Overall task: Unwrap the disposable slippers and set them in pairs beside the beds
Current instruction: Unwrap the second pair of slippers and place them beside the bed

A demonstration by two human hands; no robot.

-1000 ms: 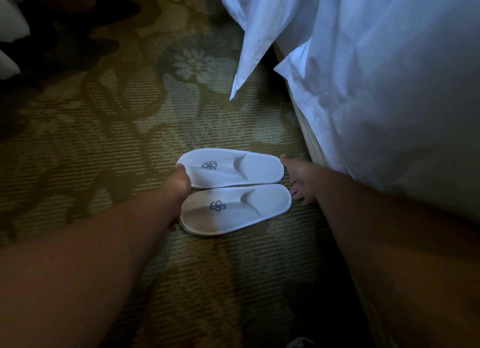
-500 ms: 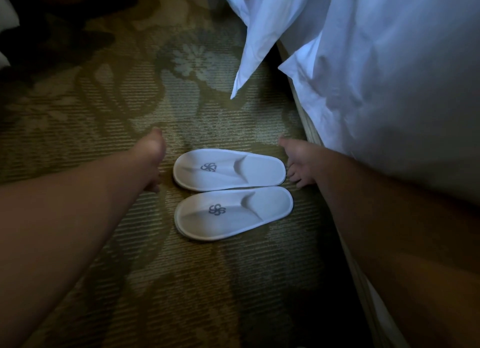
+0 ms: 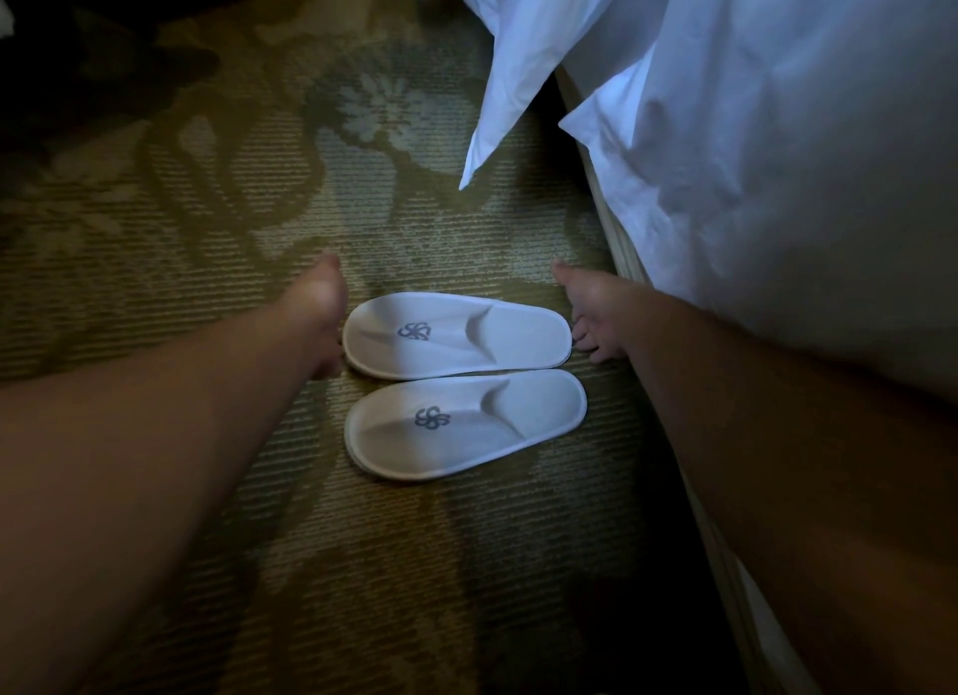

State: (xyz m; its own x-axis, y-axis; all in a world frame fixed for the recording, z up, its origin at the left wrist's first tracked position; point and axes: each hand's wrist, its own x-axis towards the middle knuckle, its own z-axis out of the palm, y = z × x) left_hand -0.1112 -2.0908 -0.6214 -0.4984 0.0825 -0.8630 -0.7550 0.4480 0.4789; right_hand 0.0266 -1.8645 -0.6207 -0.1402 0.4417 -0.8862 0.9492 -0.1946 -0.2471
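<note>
Two white disposable slippers with a grey flower logo lie side by side on the carpet, toes pointing right toward the bed. My left hand (image 3: pixel 321 311) rests against the heel of the far slipper (image 3: pixel 456 334), thumb up, its fingers mostly hidden behind the hand. At that slipper's toe, my right hand (image 3: pixel 591 311) has loosely curled fingers that just touch the rim. The near slipper (image 3: pixel 466 425) lies free, with neither hand on it. No wrapper is in sight.
The bed (image 3: pixel 777 150) fills the right side, its white sheet hanging down to the floor, with one pointed corner (image 3: pixel 487 139) dangling above the carpet. Green floral carpet (image 3: pixel 207 202) spreads left and toward me. Dark shapes sit at the top left.
My left hand left the gap between the slippers' heels, swung out to the left, and now sits at the far slipper's heel. My right hand stayed at the toes.
</note>
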